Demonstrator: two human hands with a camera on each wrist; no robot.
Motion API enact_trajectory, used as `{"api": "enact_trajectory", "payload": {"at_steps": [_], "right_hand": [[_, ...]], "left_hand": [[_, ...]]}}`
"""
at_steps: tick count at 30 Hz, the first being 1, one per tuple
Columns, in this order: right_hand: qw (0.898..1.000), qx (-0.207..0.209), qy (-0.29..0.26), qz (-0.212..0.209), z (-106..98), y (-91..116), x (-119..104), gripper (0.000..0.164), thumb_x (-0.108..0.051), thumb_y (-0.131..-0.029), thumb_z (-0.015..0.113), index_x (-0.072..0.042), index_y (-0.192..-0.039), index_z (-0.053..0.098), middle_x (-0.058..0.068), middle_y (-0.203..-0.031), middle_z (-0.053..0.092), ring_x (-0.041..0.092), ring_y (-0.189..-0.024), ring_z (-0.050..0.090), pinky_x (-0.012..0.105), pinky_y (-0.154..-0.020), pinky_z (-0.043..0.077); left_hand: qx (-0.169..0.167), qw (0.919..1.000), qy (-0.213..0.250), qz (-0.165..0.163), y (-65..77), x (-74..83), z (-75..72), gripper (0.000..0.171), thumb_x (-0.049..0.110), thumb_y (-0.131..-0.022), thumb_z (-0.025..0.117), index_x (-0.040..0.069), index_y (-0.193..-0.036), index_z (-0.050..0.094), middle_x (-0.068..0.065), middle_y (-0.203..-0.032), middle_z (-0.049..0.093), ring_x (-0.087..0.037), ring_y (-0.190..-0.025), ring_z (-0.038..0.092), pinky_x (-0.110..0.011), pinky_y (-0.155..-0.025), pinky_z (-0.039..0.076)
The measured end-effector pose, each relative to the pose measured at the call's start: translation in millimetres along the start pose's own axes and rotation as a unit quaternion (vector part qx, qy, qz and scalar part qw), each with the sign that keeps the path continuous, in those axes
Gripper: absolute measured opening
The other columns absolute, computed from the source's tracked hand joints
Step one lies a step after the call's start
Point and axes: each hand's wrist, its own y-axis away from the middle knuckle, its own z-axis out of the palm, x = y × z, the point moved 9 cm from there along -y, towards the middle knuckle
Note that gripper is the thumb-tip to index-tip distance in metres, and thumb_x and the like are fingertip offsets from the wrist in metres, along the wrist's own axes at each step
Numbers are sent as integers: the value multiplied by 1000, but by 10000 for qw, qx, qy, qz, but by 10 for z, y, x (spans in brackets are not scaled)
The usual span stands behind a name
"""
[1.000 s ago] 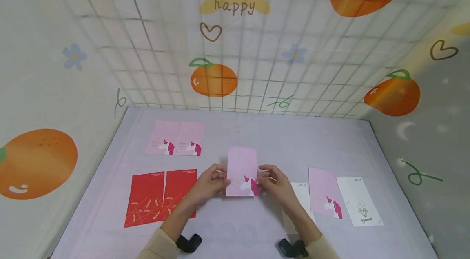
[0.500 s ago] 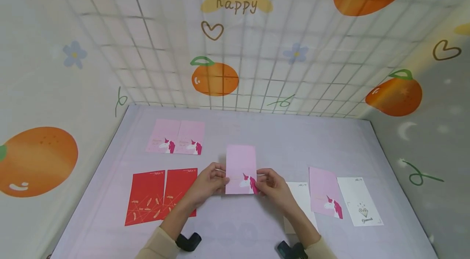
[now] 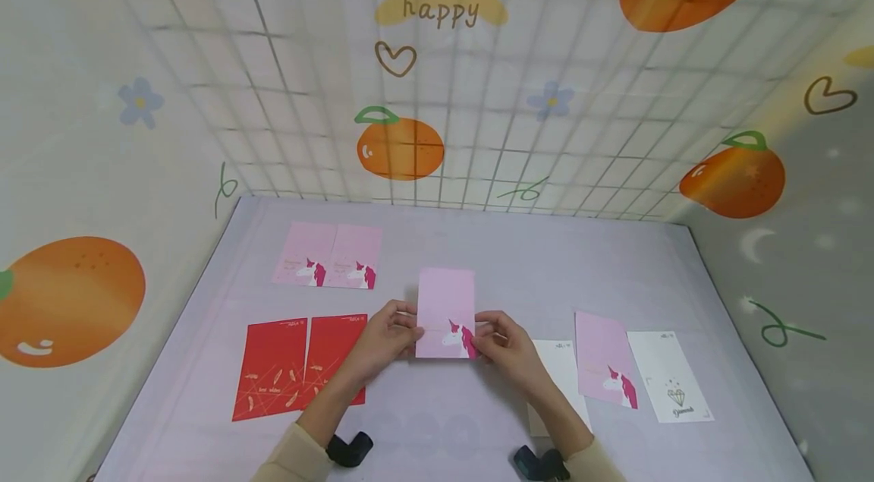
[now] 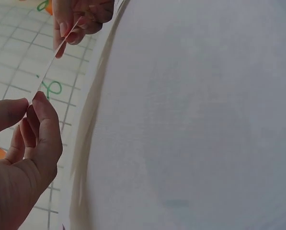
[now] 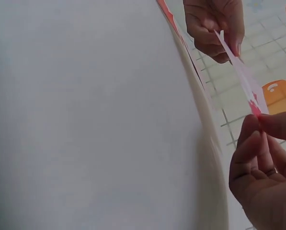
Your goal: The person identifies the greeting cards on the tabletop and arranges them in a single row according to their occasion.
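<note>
A pink card point(image 3: 445, 300) with a white unicorn and a dark pink mane is held up between both hands over the middle of the table. My left hand point(image 3: 385, 334) pinches its left edge between thumb and fingers. On the opposite edge, low down by the unicorn, the thumb and fingers of my right hand point(image 3: 508, 349) pinch it. Seen nearly edge-on in the right wrist view, the card point(image 5: 243, 79) spans the gap between the two hands. The left wrist view also shows it as a thin line, with the left hand point(image 4: 37, 139) at its near end.
Two red cards point(image 3: 269, 368) lie at the left, partly behind the left arm. Behind them, two pink unicorn cards point(image 3: 303, 254) lie side by side. At the right are another pink unicorn card point(image 3: 601, 353), a white diamond card point(image 3: 669, 376) and a white card point(image 3: 556, 360) partly under the right forearm.
Both hands have shifted slightly left and up in the head view with the pink card. The right fingers have come in closer on its right edge. The cards on the table stay put.
</note>
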Motion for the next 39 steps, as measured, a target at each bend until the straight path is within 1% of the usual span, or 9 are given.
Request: {"api": "enact_trajectory", "payload": {"at_steps": [6, 12, 19, 22, 26, 29, 32, 35, 39], "right_hand": [[9997, 91, 189, -135, 44, -85, -82, 31, -10, -95, 68, -13, -126, 61, 15, -98, 64, 33, -74, 61, 31, -66, 56], [9990, 194, 243, -322, 92, -211, -161, 32, -8, -94, 69, -13, -125, 62, 13, -96, 66, 38, -73, 62, 34, -64, 57], [9976, 252, 386, -525, 188, -406, -311, 31, -7, -93, 70, -9, -123, 62, 13, -93, 65, 36, -70, 62, 33, -63, 57], [9971, 198, 417, -603, 248, -510, -380, 33, -6, -94, 69, -5, -126, 61, 16, -95, 66, 38, -71, 63, 41, -65, 58], [9962, 171, 471, -712, 323, -675, -441, 35, -7, -95, 69, -2, -128, 60, 18, -98, 68, 40, -74, 64, 52, -71, 58], [9955, 209, 526, -758, 378, -813, -461, 32, -6, -95, 69, -2, -126, 62, 16, -98, 69, 36, -75, 66, 51, -72, 58], [9947, 297, 645, -743, 418, -944, -454, 29, -6, -94, 69, -3, -123, 65, 12, -94, 70, 30, -72, 66, 43, -71, 59], [9938, 381, 777, -698, 452, -1056, -442, 27, -5, -94, 68, -3, -121, 67, 9, -91, 70, 26, -69, 66, 36, -68, 59], [9935, 413, 856, -621, 496, -1167, -413, 27, -2, -93, 66, 0, -121, 66, 10, -90, 70, 24, -69, 66, 34, -65, 59]], "left_hand": [[396, 9989, -246, 104, -56, 28, -122, 42, 25, -88, 78, 13, -123, 58, -8, -105, 64, -22, -88, 70, -36, -76, 59], [800, 9950, -544, 249, -94, 150, -265, 35, 22, -89, 77, 14, -120, 63, -4, -101, 66, -19, -85, 70, -35, -74, 59], [956, 9913, -849, 318, -171, 299, -445, 35, 20, -89, 77, 13, -121, 64, -4, -102, 67, -19, -83, 70, -34, -73, 59], [959, 9902, -954, 336, -232, 362, -546, 35, 18, -90, 76, 11, -122, 63, -6, -103, 66, -20, -83, 70, -35, -73, 59], [955, 9879, -1133, 464, -366, 429, -699, 33, 17, -92, 74, 10, -122, 63, -8, -104, 66, -21, -82, 70, -34, -73, 59], [1025, 9842, -1335, 543, -490, 431, -816, 32, 19, -92, 73, 9, -122, 64, -8, -106, 67, -20, -82, 70, -33, -73, 59], [1109, 9814, -1484, 503, -602, 407, -898, 32, 20, -93, 73, 9, -122, 65, -9, -106, 69, -19, -83, 70, -32, -73, 58], [1155, 9782, -1663, 456, -693, 383, -949, 32, 19, -93, 72, 8, -122, 65, -9, -106, 70, -20, -82, 70, -33, -72, 57], [1173, 9739, -1905, 384, -795, 338, -1000, 31, 19, -93, 71, 7, -121, 66, -9, -105, 70, -21, -86, 68, -34, -72, 55]]}}
